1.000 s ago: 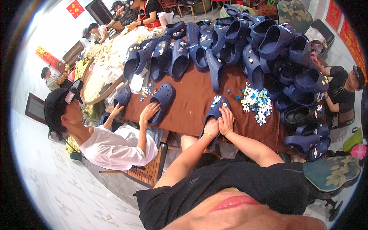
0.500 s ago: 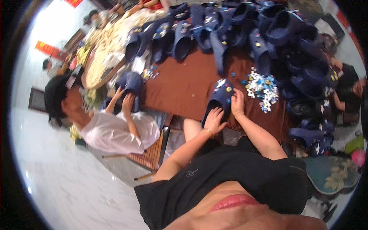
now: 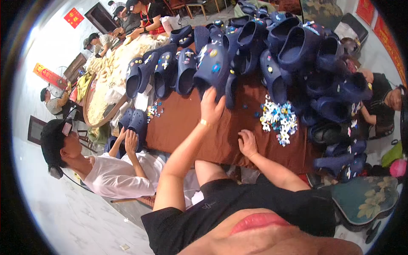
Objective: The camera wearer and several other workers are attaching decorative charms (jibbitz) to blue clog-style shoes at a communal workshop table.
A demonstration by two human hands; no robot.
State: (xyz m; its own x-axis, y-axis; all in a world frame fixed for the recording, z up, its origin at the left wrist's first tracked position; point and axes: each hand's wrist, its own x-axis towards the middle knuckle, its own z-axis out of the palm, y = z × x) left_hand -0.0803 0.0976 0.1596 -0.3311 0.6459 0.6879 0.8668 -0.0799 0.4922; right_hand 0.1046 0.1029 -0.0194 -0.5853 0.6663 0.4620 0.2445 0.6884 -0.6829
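- Navy foam clog (image 3: 211,68): it's up and left of the charm pile, toe pointing away from the wearer, in front of other clogs. Rounded, smooth-looking upper with yellow, white and blue charms stuck on.
- Left hand (image 3: 211,107): holding that clog by its near end, thumb out to the side. Exact finger placement is kinda blurry, can't tell.
- Right hand (image 3: 247,144): below and left of the charm pile, palm down near the table edge, fingers loosely bent and a bit apart.
- Charm pile (image 3: 278,120): loose heap of small, flat-ish bits, mostly white and blue with some yellow.
- Brown tablecloth (image 3: 191,127): runs under the charm pile, plain fabric, slightly wrinkled.
- Stacked clogs (image 3: 297,49): heaped beyond the charm pile and off to its right, same chunky navy shape.
- Co-worker in a white shirt (image 3: 121,178): far left of the charm pile, hands at a pair of navy clogs (image 3: 137,122).
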